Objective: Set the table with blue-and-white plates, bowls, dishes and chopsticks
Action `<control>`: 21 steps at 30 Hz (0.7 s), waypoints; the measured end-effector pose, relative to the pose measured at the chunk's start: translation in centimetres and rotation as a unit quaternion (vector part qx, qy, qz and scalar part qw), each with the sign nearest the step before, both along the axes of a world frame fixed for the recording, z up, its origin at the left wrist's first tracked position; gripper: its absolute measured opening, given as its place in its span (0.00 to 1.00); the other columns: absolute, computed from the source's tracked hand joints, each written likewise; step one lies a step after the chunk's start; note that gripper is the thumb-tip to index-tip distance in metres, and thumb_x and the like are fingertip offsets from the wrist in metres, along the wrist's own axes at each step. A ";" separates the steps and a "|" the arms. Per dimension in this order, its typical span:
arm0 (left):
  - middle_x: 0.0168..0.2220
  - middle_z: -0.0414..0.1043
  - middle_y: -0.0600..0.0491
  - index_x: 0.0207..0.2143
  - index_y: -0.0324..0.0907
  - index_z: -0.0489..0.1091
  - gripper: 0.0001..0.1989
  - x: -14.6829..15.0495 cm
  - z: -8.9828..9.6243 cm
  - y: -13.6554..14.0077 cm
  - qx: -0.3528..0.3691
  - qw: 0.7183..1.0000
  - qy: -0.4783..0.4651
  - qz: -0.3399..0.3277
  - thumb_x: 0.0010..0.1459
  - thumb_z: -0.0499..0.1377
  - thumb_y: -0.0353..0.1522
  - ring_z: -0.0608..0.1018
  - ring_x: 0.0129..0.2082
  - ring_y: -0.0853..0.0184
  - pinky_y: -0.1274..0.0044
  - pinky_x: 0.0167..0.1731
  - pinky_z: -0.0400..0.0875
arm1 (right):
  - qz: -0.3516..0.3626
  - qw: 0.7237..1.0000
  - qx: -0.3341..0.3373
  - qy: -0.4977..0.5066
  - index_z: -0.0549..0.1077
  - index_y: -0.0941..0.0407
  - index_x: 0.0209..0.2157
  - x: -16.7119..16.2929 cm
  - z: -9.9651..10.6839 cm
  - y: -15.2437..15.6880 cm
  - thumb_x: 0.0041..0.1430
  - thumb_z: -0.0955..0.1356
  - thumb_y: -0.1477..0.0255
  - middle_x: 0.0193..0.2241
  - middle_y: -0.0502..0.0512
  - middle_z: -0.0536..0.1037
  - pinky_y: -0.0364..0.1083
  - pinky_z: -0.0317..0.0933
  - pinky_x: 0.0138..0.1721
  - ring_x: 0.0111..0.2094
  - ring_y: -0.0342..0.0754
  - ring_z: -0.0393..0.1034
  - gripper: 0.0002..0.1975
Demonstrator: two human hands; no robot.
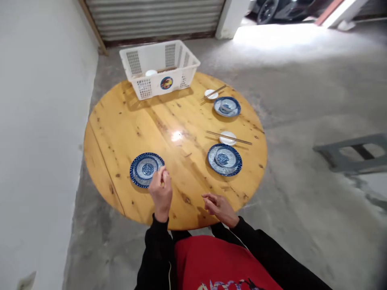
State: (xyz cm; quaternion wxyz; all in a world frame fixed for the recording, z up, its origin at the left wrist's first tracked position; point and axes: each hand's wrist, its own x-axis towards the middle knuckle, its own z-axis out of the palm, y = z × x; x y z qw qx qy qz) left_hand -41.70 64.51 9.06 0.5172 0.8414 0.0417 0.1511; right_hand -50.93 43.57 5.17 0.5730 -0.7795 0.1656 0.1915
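Note:
My left hand is closed, with the fingers curled in. Whatever it may hold is hidden. It overlaps the right rim of a blue-patterned plate carrying a matching bowl; I cannot tell whether they touch. My right hand is over the front edge of the round wooden table, its fingers loosely bent and apart with nothing seen in them. Beyond it stands another blue plate with a bowl. Chopsticks lie across a small white dish behind that plate.
At the far right are a third blue plate with a bowl, and a white dish with chopsticks. A white plastic basket stands at the back, holding a white item. A grey stool is right of the table.

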 end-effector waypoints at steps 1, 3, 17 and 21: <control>0.39 0.79 0.48 0.47 0.42 0.76 0.15 -0.9 0.1 -2.1 0.017 0.999 0.000 -0.031 0.67 0.52 0.36 0.81 0.37 0.65 0.74 0.43 0.73 | -0.009 1.000 0.005 -0.005 0.71 0.56 0.39 -0.6 0.1 -1.6 0.53 0.63 0.54 0.20 0.48 0.73 0.45 0.61 0.22 0.18 0.45 0.67 0.20; 0.37 0.79 0.48 0.47 0.41 0.76 0.15 -3.0 -0.3 -6.2 0.051 0.993 -0.003 -0.103 0.67 0.51 0.33 0.81 0.35 0.66 0.75 0.41 0.73 | -0.030 0.999 0.016 -0.021 0.72 0.56 0.39 -2.1 0.0 -5.0 0.54 0.64 0.54 0.20 0.47 0.73 0.44 0.60 0.22 0.18 0.45 0.67 0.20; 0.37 0.81 0.48 0.43 0.40 0.78 0.14 -13.9 -2.1 -38.4 0.173 0.902 0.074 -0.389 0.63 0.53 0.28 0.81 0.37 0.65 0.78 0.38 0.72 | -0.273 0.949 0.154 0.005 0.75 0.59 0.38 -12.8 -1.7 -31.4 0.39 0.73 0.48 0.20 0.52 0.75 0.45 0.62 0.22 0.19 0.47 0.67 0.31; 0.37 0.82 0.49 0.42 0.39 0.79 0.13 -13.5 -1.6 -43.2 0.188 0.876 0.087 -0.435 0.62 0.54 0.28 0.81 0.36 0.67 0.79 0.38 0.72 | -0.288 0.942 0.172 0.011 0.76 0.59 0.36 -12.0 -2.0 -35.1 0.39 0.73 0.48 0.19 0.52 0.75 0.46 0.62 0.22 0.19 0.47 0.66 0.30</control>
